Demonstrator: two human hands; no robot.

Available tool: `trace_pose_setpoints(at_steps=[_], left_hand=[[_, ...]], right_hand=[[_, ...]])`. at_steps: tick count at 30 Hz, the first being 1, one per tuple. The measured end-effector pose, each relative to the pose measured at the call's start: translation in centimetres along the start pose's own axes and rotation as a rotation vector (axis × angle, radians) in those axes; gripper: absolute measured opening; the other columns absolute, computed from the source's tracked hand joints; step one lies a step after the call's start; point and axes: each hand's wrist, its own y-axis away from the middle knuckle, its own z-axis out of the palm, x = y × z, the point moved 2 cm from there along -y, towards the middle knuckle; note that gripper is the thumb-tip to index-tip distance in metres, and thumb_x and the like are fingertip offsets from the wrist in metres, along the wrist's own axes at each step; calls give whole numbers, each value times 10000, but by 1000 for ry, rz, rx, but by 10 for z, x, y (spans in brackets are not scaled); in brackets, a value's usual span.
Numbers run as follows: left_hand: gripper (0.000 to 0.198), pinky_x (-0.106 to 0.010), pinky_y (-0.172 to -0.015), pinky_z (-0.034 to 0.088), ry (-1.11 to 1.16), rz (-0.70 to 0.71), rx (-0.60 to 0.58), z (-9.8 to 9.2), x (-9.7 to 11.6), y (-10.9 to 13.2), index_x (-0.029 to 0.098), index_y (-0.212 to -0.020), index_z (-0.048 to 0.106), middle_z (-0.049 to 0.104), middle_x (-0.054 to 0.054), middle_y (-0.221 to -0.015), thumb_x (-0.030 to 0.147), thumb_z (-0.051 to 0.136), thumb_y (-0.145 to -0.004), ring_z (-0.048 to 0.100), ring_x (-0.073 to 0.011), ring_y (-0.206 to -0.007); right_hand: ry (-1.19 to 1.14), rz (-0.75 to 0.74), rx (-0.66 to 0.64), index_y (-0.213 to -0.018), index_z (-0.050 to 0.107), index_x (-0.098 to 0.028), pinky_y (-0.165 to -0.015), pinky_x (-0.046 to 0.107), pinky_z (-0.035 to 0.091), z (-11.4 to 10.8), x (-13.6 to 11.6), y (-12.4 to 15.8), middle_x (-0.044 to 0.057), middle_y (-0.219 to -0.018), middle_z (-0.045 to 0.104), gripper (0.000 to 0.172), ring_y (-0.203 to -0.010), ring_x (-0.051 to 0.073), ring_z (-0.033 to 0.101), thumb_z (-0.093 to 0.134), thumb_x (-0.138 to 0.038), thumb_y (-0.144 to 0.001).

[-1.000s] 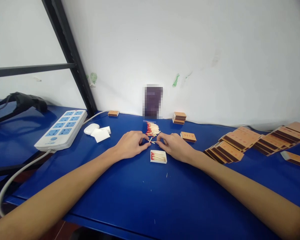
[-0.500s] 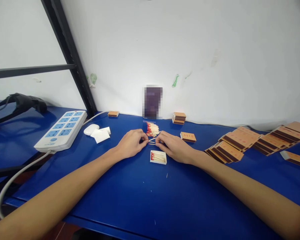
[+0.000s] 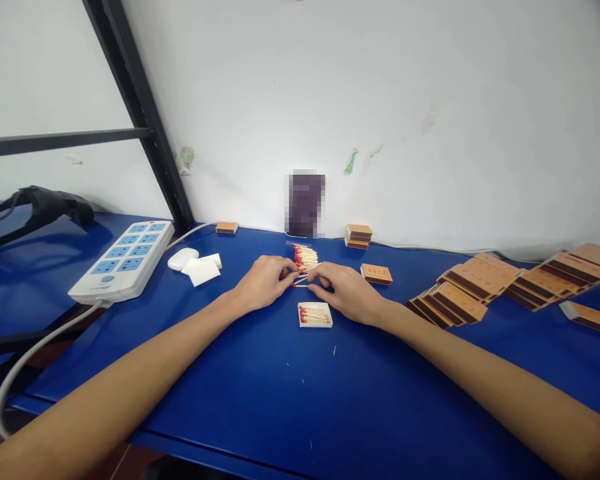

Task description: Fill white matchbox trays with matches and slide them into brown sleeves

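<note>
My left hand (image 3: 267, 283) is closed, its thumb and fingertips pinched at the head ends of a few matches (image 3: 303, 276). Across from it, my right hand (image 3: 346, 288) is curled with fingertips at the other ends of these matches. One more match (image 3: 301, 286) lies just in front, between the two thumbs. Behind my fingers is a pile of red-tipped matches (image 3: 306, 256), heads to the left. Nearer to me, a white matchbox tray (image 3: 315, 325) holds several matches, also with heads to the left.
A closed matchbox (image 3: 377, 274) lies beyond my right hand, with stacked matchboxes (image 3: 359, 236) behind it. Many flattened box sleeves (image 3: 480, 275) fan out at the right. On the left are a power strip (image 3: 125, 260) and white pieces (image 3: 201, 269). A pixelated dark object (image 3: 306, 205) leans on the wall.
Both hands have shifted slightly away from me, and the matches between the fingers sit closer to the pile. The tray has moved a little to the left.
</note>
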Motion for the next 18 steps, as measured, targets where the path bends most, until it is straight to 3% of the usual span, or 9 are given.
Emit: trace_pose_setpoints(at_steps=[8,18], left_hand=[[183,-243,-589,381,-52,39,-25,-1,8,5,180,-773,661,600,2,-722,335,582,-830,515,-112,-606],[148,-245,-596,385,-49,75,-77,-1,12,8,193,-810,670,590,-1,-755,286,558,-839,525,-118,-655]], right_hand=[[-20,124,151,-895,587,-201,-583,262,334,-2,8,-2,-28,-648,471,95,-590,129,442,497,-205,-865],[50,52,-14,-1033,616,-197,-687,285,392,-3,8,-4,51,-879,627,229,-762,165,553,419,-193,-915]])
